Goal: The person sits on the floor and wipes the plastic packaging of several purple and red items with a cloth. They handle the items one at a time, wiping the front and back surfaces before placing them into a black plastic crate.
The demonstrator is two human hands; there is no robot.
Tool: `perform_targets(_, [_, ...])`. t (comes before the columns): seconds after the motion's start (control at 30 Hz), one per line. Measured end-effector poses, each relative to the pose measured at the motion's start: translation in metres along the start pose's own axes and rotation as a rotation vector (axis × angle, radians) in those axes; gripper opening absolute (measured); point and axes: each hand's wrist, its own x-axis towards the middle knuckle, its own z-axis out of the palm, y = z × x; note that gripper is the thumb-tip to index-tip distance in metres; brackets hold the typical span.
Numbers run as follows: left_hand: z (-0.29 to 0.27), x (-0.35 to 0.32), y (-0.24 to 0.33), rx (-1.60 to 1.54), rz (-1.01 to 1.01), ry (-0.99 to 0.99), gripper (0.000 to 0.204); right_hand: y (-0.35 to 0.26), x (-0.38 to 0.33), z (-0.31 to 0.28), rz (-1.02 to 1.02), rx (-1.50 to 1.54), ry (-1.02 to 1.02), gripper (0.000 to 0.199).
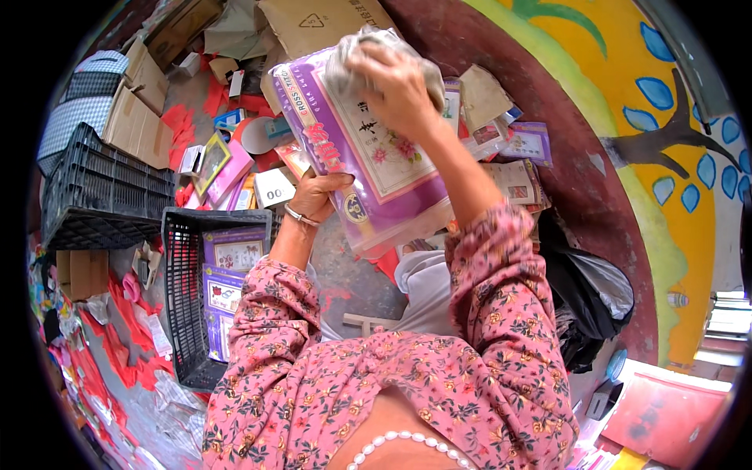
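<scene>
Several fingers [374, 63] clutching cloth [340, 72], thumb [338, 181] on package [392, 186]

Hands [315, 197] [398, 88] apart, right farther forward

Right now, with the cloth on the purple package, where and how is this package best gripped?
I would pinch the purple package by its left edge, coming from the left, thumb on top. It is broad and flat, and this edge is clear of the cloth. The left hand grips there; the right hand has the cloth on the upper part.
</scene>
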Motion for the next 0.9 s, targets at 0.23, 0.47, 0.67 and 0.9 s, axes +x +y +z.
perform_targets(0.23, [-0.021,0.000,0.002,-0.198,-0.118,-0.086,0.040,-0.098,-0.094,-0.051,-0.034,0.153,-0.155,0.019])
perform_targets(0.47, [-0.025,-0.005,-0.004,0.020,0.052,-0.002,0.037,0.015,-0.045,-0.075,0.269,0.135,0.252,0.035])
perform_targets(0.67, [-0.039,0.005,-0.002,-0.009,0.131,0.047,0.039,0.012,-0.022,-0.066,0.115,0.107,0.080,0.036])
perform_targets(0.9, [-0.021,0.007,0.006,-0.028,0.050,0.104,0.041,-0.019,-0.145,-0.073,0.501,0.325,-0.064,0.041])
